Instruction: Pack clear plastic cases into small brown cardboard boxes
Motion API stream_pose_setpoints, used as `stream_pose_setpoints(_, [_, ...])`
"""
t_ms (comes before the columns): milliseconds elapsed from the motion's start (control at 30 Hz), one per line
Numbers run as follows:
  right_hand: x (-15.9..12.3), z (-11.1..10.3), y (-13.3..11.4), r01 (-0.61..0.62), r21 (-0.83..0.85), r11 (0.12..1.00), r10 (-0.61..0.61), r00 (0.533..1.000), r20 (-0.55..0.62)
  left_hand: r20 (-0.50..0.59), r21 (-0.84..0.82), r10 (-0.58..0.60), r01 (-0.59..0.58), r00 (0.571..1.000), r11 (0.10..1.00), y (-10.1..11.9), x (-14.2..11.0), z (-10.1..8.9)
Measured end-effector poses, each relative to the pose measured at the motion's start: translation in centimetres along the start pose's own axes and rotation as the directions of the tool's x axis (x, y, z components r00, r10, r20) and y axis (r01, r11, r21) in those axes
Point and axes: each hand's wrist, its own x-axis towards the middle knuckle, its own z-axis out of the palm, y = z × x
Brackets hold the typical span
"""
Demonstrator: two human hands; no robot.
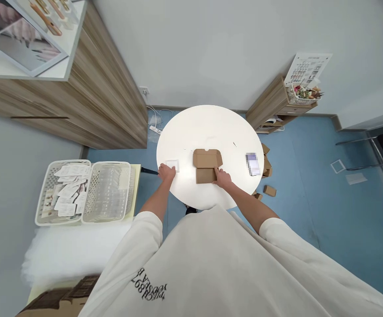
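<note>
On the white round table, my left hand (167,172) is at the left edge, its thumb and fingers apart around the near left part of a small, flat, clear-and-white plastic case (175,164). How firmly it grips is hard to make out. A brown cardboard box (207,160) lies in front of me with its flap lid folded back. My right hand (223,177) holds the box's near right side, index finger stretched along the edge and thumb low by the corner.
A blurred purple-and-white packet (252,164) lies at the right of the table (208,121). To the left stand a white basket of paper packets (68,193) and another of clear plastic cases (107,191). Folded cardboard boxes (270,190) lie on the floor at right.
</note>
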Motion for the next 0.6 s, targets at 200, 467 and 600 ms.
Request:
stream_pose_setpoints(200, [-0.1,0.0,0.1,0.002,0.003,1.0,-0.002,1.0,0.005,0.117,-0.018,-0.11,0.112,0.987,0.993,-0.1,0.8,0.5])
stream_pose_setpoints(467, [0.1,0.5,0.2,0.02,0.01,1.0,-0.019,0.999,-0.033,0.108,-0.007,0.105,-0.105,0.989,0.994,-0.7,0.3,-0.9])
stream_pose_setpoints(600, [0.2,0.7,0.4,0.035,0.02,0.999,-0.034,0.998,-0.048,0.118,-0.006,0.336,-0.338,0.934,0.941,0.5,-2.1,-1.9])
